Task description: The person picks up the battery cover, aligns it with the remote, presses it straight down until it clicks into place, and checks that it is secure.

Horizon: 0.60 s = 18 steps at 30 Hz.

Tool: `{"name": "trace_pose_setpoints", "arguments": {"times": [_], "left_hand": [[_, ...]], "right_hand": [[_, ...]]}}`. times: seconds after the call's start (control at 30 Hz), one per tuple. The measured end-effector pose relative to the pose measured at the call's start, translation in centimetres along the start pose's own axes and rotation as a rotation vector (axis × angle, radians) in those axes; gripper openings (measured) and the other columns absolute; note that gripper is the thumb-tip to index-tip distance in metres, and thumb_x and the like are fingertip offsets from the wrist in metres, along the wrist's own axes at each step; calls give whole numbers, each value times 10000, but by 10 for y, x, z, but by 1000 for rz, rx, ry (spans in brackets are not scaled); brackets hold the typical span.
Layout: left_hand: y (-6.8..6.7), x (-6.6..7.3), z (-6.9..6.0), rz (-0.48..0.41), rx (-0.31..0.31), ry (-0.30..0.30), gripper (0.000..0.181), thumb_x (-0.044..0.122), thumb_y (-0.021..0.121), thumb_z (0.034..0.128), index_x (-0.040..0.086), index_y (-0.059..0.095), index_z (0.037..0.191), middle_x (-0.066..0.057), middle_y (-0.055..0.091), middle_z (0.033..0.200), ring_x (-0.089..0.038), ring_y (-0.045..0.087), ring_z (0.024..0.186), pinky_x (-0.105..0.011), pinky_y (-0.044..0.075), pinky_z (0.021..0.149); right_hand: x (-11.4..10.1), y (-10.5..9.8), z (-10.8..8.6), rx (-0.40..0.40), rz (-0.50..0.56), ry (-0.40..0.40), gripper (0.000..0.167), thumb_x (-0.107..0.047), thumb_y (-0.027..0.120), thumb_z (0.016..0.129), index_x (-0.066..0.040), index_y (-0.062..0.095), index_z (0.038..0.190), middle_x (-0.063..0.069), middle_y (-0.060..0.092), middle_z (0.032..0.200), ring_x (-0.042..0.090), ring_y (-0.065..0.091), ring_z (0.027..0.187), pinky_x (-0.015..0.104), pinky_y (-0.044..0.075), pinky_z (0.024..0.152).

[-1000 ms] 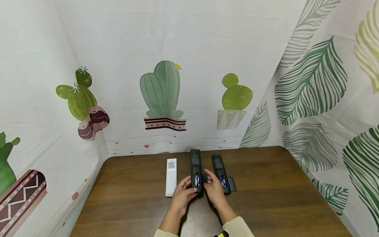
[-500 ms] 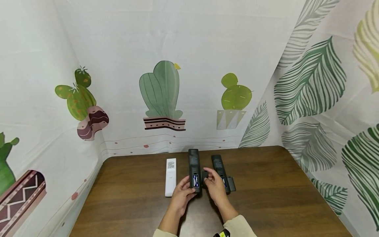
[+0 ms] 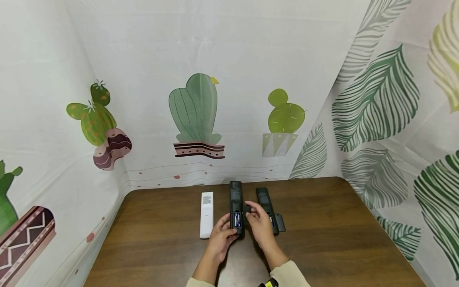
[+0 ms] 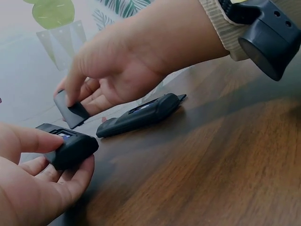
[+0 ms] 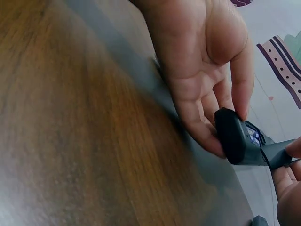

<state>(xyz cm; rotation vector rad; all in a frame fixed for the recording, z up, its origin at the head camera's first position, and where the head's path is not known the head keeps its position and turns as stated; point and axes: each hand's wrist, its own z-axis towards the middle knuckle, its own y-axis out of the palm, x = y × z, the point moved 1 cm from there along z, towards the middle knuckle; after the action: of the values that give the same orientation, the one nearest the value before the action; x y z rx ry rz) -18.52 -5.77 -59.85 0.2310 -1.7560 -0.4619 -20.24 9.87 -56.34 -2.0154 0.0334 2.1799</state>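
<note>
Two sleeved forearms (image 3: 206,269) are reaching up from the bottom centre of the head view. The left hand (image 3: 218,238), at lower centre, is keeping its grip on the near end of a black remote (image 3: 236,197) with exposed batteries (image 3: 237,219). To its right, the right hand (image 3: 261,229) is pinching a dark cover (image 4: 70,110) in its grip. A second black remote (image 3: 263,199) and, left of centre, a white remote (image 3: 206,221) are lying on the brown worktop (image 3: 333,239). Behind, white cloth (image 3: 143,48) is showing printed cacti and leaves.
</note>
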Motion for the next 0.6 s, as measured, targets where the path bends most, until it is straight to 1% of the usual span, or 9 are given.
{"name": "trace_pose_setpoints", "arguments": {"times": [0.1, 0.2, 0.33, 0.47, 0.6], "left_hand": [[0, -1, 0, -10, 6, -7, 740, -84, 562, 881, -20, 267, 1557, -205, 558, 1422, -166, 638, 1075, -360, 543, 902], [1, -1, 0, -5, 2, 2, 739, -77, 564, 881, -28, 263, 1553, -218, 539, 1437, -167, 641, 1083, -353, 551, 896], [2, -1, 1, -4, -3, 3, 739, -69, 566, 879, -20, 265, 1552, -216, 526, 1452, -165, 645, 1092, -339, 557, 887], [3, -2, 2, -8, 4, -10, 739, -70, 562, 878, 6, 276, 1555, -191, 531, 1448, -160, 642, 1087, -329, 550, 881], [2, -3, 3, -8, 6, -11, 738, -72, 557, 885, 16, 269, 1559, -175, 538, 1440, -155, 636, 1090, -331, 543, 890]], "right_hand": [[-1, 3, -1, -24, 30, -17, 360, 5, 612, 944, -93, 660, 1287, 196, 571, 1132, 126, 612, 913, 190, 498, 757], [-1, 5, -3, -52, 58, -22, 340, 9, 611, 949, -59, 655, 1279, 177, 568, 1099, 118, 620, 884, 186, 503, 748], [-2, 7, -4, -69, 84, -20, 322, 4, 622, 946, -42, 663, 1262, 166, 572, 1080, 119, 629, 869, 187, 508, 743], [-4, 9, -5, -76, 91, -7, 302, -15, 643, 938, -66, 686, 1233, 159, 582, 1063, 111, 629, 853, 189, 500, 732], [-2, 10, -4, -82, 88, -4, 304, -23, 654, 932, -78, 691, 1229, 165, 586, 1061, 114, 628, 851, 188, 497, 740]]}}
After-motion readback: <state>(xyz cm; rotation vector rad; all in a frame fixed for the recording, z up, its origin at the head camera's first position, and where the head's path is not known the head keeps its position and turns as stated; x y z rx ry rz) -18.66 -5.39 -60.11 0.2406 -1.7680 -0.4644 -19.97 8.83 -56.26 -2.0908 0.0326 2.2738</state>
